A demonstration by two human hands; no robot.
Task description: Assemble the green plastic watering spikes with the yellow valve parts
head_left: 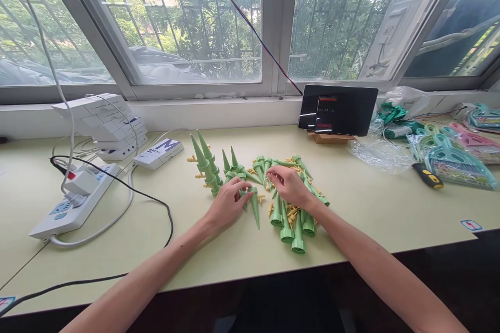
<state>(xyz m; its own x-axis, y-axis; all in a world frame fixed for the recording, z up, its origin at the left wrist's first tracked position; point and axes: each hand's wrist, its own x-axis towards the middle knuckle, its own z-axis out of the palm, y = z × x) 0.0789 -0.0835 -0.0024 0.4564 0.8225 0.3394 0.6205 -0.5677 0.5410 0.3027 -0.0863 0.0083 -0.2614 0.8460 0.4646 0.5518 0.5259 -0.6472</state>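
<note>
My left hand (233,202) is closed, thumb and fingers at the cap of a green plant watering spike (255,212) whose tip points toward me. Beside it stand stacked green spikes (203,164) with yellow valves sticking out, and a few more spikes (233,158) rise just behind the fingers. My right hand (289,186) is bent into a pinch over the loose pile. Its fingertips are close to a small yellow valve (267,186); what they grip is too small to tell. Under and around that wrist lie several loose spikes (298,239) with open caps, mixed with yellow valves (292,213).
At left are a white power strip (78,205), cables, stacked white boxes (113,125) and a flat white box (159,153). A tablet (359,112) with a phone reflected or propped before it stands behind. Plastic-wrapped items (457,161) and a screwdriver (427,176) lie right.
</note>
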